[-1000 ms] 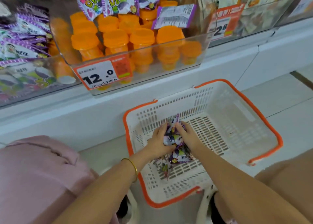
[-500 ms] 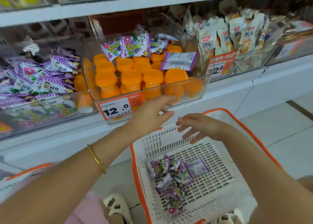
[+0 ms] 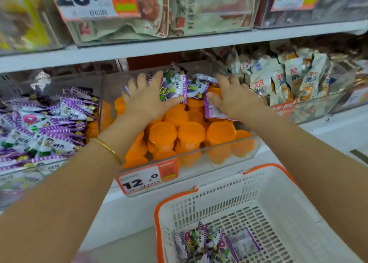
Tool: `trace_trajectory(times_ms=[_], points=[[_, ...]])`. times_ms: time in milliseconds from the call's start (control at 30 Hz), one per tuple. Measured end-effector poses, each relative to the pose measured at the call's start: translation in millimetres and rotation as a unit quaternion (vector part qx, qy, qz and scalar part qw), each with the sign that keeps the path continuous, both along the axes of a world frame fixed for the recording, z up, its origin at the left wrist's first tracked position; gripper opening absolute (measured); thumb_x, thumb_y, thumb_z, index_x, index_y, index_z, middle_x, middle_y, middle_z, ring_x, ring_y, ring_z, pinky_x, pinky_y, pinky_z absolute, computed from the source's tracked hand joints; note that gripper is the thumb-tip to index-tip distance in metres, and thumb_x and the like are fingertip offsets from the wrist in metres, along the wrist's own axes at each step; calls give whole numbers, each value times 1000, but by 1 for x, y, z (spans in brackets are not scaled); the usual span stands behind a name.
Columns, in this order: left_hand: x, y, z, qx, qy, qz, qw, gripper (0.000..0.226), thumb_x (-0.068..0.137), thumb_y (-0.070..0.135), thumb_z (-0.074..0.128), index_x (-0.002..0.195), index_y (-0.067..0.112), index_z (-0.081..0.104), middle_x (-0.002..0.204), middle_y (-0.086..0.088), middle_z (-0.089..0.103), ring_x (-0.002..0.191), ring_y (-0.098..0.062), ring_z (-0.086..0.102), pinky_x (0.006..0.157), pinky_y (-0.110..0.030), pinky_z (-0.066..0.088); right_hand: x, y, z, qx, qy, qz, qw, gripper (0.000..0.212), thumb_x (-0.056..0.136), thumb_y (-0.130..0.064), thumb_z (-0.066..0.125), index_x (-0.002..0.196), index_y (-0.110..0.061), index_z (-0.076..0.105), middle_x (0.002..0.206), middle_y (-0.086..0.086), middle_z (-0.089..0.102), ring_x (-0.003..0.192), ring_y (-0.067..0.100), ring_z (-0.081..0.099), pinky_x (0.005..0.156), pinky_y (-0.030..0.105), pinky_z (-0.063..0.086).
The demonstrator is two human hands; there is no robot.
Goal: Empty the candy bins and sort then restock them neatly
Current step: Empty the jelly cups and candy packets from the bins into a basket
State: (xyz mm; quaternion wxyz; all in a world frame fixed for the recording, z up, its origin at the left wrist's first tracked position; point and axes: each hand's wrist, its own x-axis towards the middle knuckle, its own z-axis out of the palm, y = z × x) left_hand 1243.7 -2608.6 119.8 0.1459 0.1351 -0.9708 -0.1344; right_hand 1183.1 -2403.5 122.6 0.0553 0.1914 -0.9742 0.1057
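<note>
My left hand (image 3: 146,99) and right hand (image 3: 237,98) lie spread, fingers straight, on loose candy packets (image 3: 175,87) atop orange cups (image 3: 191,132) in the middle bin (image 3: 219,149); they're light, slick and crinkly, so scoop from both sides, don't pinch.

Left hand (image 3: 146,101): thin plain gold bangle (image 3: 107,148) on the wrist. Both forearms bare. Right hand (image 3: 237,101): bare too. Blurred pink fabric (image 3: 83,257) at bottom edge, left of centre; garment unclear.

Two hands (image 3: 147,103); one basket (image 3: 266,165); one bracelet (image 3: 108,148); three legible price tags (image 3: 83,0).
</note>
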Motion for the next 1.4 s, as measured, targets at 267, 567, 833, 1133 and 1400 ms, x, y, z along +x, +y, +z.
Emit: trace_trajectory(times_ms=[267,567,833,1133,1400], points=[[-61,-15,8,16,-105,-9,994,93,73,79,46,149,42,7,160,-8,5,143,-43,3,112,-62,11,-44,-33,-16,-26,-13,-30,999,75,93,-63,17,152,-22,-6,158,18,4,139,45,20,107,50,29],[-71,-18,-2,36,-108,-148,982,89,66,81,51,143,39,34,137,-2,48,132,-26,36,110,-44,27,-51,-54,-17,-6,97,-57,994,63,98,-56,13,129,-13,47,128,15,56,126,36,35,96,48,34],[-50,-13,-1,253,-14,-212,944,70,70,51,75,130,26,49,121,6,62,109,-13,60,97,-39,49,-41,-85,-14,-328,-61,-28,942,60,101,-49,10,130,-14,49,124,12,58,113,32,53,79,35,35],[-32,8,-9,248,132,-220,934,69,77,20,78,138,17,45,121,10,53,110,-4,53,90,-14,45,-12,-93,-10,-599,-98,-62,792,69,93,-64,20,135,-18,51,127,6,60,116,24,55,100,43,43],[-3,33,6,239,182,-268,915,64,78,13,75,136,13,48,127,10,53,111,8,45,91,-3,38,4,-80,-5,-815,-183,-26,550,76,76,-67,43,133,-18,53,126,8,61,113,27,61,97,47,49]])
